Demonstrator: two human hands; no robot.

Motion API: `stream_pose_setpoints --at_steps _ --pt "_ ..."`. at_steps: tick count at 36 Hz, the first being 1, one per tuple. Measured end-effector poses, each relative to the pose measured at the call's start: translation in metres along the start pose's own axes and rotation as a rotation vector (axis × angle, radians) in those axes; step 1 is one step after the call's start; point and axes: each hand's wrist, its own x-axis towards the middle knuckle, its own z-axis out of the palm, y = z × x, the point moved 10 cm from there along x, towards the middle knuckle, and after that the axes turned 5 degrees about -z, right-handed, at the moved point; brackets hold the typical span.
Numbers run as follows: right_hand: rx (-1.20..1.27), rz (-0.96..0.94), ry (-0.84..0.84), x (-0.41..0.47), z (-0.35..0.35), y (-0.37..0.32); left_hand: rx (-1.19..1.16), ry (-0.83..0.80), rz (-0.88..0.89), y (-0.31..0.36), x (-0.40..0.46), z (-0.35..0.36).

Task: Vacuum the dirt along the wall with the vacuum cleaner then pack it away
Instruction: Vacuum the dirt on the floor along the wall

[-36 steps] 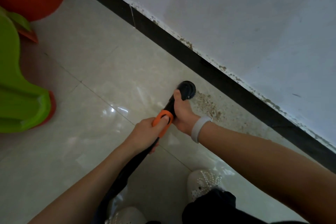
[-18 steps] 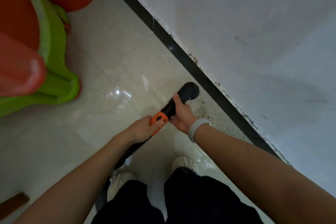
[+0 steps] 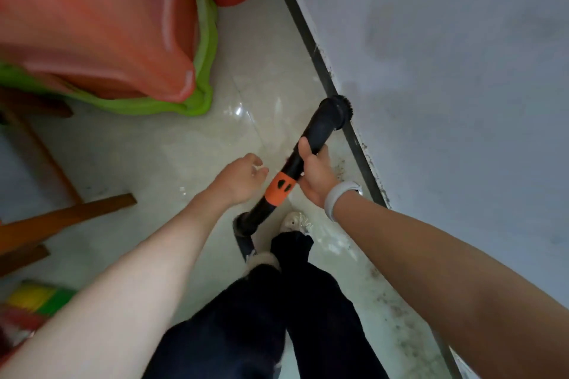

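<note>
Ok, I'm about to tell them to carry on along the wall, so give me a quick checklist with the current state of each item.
1. Right hand grips the vacuum wand: ok.
2. Left hand on the wand: not ok, it is off, beside the orange collar.
3. Brush head on the floor: cannot tell, it sits up by the black skirting.
4. Dirt along the wall gone: not ok, specks remain by the skirting.
5. Path ahead: ok, open floor between the skirting and the green and orange plastic furniture.
6. Suction on: cannot tell.
</note>
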Motion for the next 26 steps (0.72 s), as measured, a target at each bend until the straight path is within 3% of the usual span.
stream_pose_setpoints --at_steps 6,15,20,26 --pt "-0.039 -0.034 0.111 -0.016 -0.024 -0.025 -0.010 0.056 -0.088 -0.023 -0.034 -0.043" --pt "-0.103 -0.040 0.026 -0.043 -0.012 -0.042 -0.092 0.076 -0.178 -0.038 -0.064 -0.056" --pt "-0.163 -0.038 0.022 -0.069 -0.006 -0.050 -0.235 0.082 -0.125 -0.009 -0.070 -0.064" --pt "-0.268 -0.094 0.079 -0.098 -0.003 -0.074 -0.189 -0.080 -0.005 0.042 -0.063 -0.074"
